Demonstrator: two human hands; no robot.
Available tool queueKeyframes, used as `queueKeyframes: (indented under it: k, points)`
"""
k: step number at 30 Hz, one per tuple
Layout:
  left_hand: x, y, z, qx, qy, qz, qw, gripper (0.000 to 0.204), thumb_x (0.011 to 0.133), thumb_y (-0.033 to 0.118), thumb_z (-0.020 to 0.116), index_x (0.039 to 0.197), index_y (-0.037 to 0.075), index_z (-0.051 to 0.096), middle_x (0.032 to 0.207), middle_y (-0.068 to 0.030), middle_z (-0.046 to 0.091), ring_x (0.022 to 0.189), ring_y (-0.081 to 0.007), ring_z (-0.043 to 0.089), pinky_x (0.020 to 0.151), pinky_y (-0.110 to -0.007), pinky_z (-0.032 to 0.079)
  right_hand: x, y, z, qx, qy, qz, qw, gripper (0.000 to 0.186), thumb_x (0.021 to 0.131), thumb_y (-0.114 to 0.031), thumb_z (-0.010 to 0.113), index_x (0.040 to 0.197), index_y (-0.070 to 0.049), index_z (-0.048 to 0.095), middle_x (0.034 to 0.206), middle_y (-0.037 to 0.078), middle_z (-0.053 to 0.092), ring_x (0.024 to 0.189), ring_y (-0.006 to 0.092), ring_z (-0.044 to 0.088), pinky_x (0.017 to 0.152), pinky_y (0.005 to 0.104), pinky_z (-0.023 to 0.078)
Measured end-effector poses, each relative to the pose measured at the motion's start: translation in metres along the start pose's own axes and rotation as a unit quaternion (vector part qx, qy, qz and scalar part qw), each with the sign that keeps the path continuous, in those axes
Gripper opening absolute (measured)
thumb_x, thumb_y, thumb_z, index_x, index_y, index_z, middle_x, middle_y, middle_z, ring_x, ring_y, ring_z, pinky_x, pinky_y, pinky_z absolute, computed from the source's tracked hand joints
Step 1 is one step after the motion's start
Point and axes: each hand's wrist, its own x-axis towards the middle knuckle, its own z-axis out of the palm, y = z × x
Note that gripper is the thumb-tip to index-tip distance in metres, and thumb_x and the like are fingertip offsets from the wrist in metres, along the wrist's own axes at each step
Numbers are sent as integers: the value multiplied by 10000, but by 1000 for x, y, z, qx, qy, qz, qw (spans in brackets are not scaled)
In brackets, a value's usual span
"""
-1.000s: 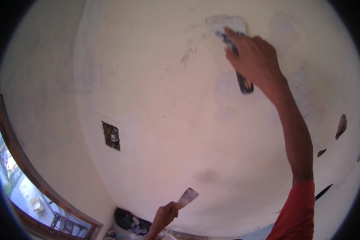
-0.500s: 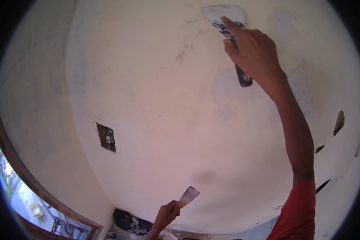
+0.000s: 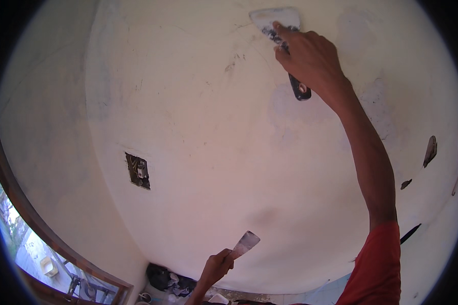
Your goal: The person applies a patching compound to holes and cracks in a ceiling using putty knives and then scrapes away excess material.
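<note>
High on the cream wall (image 3: 198, 127), my right hand (image 3: 313, 58) grips a wide putty knife (image 3: 275, 18) by its black handle. Its broad blade, smeared with white filler, lies against the wall, and my index finger stretches along the blade. Low in view, my left hand (image 3: 218, 266) is closed round a narrower putty knife (image 3: 247, 244), whose blade points up and to the right, apart from the wall as far as I can tell. Near the right hand, the wall carries fine cracks and pale grey patches (image 3: 290, 107).
An open socket box (image 3: 138, 171) with bare wires sits in the wall at left. Two holes (image 3: 430, 151) break the wall at right. A wood-framed window (image 3: 40, 259) curves along the lower left. Dark bags and clutter (image 3: 170, 279) lie on the floor at the wall's foot.
My right hand and the wide putty knife have shifted slightly left and up along the wall. The left hand with the narrow knife has moved a little right and up in view.
</note>
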Motion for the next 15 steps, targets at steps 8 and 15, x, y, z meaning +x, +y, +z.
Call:
queueKeyframes:
  k: [8,15]
  points:
    - [-7,-19,3,-10,23,-6,1000,290,1006,273,537,923,13,636,624,-41,616,510,-120,562,514,-302,455,-57,-10,-1,-6,-83,-19,996,522,872,-200,585,1371,-52,549,748,147,693,702,317,690,669,445,549]
    - [11,-24,-1,17,-3,65,998,306,1021,267,516,948,4,653,654,-33,608,542,-104,542,521,-278,453,12,-22,29,-13,-22,-11,1000,533,867,-302,651,1354,-95,589,843,165,728,745,287,706,702,396,563]
